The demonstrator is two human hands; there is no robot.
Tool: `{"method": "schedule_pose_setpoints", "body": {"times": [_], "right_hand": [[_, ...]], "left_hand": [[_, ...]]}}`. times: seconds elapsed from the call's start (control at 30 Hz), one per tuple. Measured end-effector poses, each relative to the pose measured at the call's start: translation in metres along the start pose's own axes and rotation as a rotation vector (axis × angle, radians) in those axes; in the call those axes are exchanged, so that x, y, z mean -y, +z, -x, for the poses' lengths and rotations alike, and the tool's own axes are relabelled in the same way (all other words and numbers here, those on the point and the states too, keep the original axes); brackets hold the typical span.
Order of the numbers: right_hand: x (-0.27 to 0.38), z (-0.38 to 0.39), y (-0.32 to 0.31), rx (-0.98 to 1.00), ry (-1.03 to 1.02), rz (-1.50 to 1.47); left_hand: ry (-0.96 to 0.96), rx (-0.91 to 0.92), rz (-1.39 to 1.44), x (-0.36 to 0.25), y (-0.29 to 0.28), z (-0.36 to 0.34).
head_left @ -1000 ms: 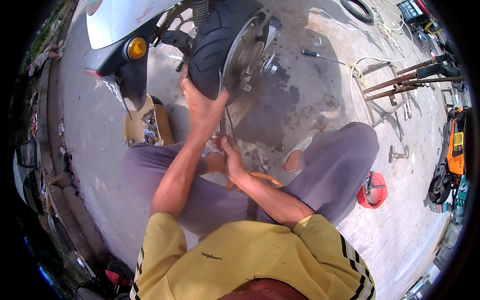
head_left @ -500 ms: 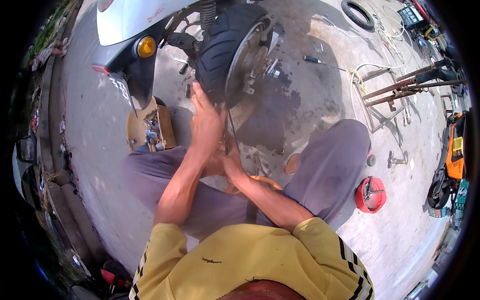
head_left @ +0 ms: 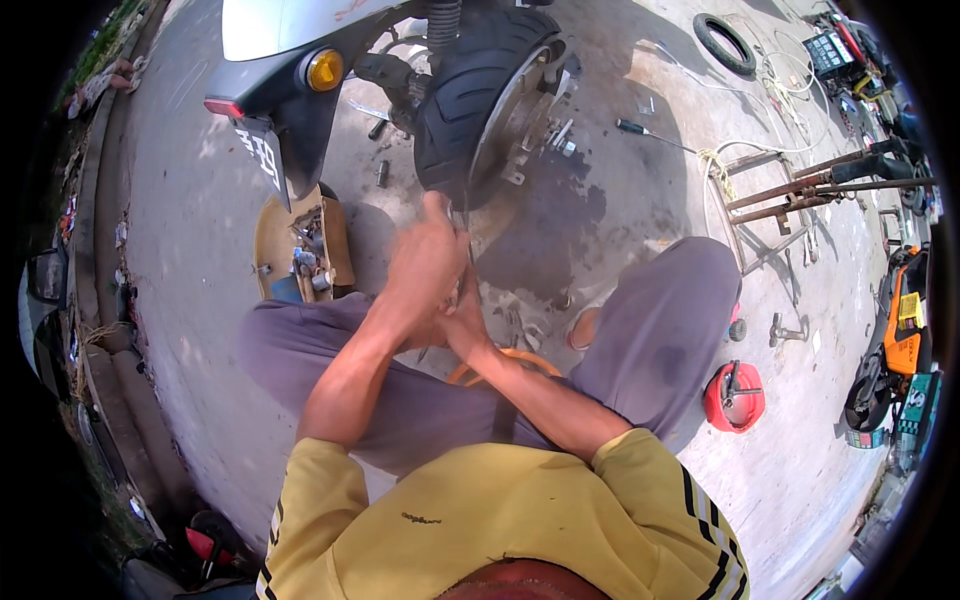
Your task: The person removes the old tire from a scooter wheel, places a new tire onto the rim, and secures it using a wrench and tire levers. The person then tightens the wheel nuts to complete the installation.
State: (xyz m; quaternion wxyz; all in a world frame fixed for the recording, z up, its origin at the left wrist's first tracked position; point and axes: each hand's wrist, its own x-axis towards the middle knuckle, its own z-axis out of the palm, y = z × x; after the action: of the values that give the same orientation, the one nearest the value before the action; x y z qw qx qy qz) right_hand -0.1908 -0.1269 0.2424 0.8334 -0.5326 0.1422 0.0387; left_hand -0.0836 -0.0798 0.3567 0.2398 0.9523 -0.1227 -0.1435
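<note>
The black rear tyre point(head_left: 455, 100) of a white scooter point(head_left: 300, 25) stands before me, its metal brake disc point(head_left: 515, 120) exposed on the right side. My left hand point(head_left: 428, 255) is just under the tyre, slightly blurred, fingers closed at a thin metal bar point(head_left: 465, 232) that runs down from the wheel. Below it, partly behind my left wrist, my right hand point(head_left: 458, 318) grips the bar's lower part.
A cardboard box of parts point(head_left: 335, 240) is left of the wheel. A red bowl of tools point(head_left: 750, 405), metal frame with rods point(head_left: 785, 205), screwdriver point(head_left: 632, 127), hoses and loose tyre point(head_left: 710, 45) lie rightward. A curb point(head_left: 100, 210) and a person's legs point(head_left: 117, 80) are at left.
My left hand has come down off the tyre's side onto the bar below it, its fingers closing. My right hand stays low on the bar. The scene has shifted slightly in view.
</note>
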Motion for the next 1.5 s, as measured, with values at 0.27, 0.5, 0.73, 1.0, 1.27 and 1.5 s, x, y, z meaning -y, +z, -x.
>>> {"method": "schedule_pose_setpoints", "body": {"times": [0.27,0.5,0.73,1.0,1.27,1.5], "right_hand": [[-0.025,-0.009,-0.007,-0.038,-0.071,0.02],[-0.006,0.005,-0.012,-0.034,0.044,0.158],[0.003,0.022,-0.013,-0.176,0.027,0.073],[0.016,0.027,-0.02,-0.195,-0.079,0.562],[0.018,0.038,-0.04,-0.395,-0.251,0.36],[0.227,0.008,-0.077,-0.082,-0.056,1.014]], "left_hand": [[-0.003,-0.03,0.128,0.003,0.01,0.014],[-0.243,0.357,1.214,0.049,0.045,-0.016],[-0.313,0.539,1.306,0.055,0.05,-0.03],[-0.302,0.602,1.259,0.059,0.049,-0.032],[-0.305,0.62,1.263,0.05,0.044,-0.032],[-0.382,0.581,1.249,0.039,0.05,-0.029]]}}
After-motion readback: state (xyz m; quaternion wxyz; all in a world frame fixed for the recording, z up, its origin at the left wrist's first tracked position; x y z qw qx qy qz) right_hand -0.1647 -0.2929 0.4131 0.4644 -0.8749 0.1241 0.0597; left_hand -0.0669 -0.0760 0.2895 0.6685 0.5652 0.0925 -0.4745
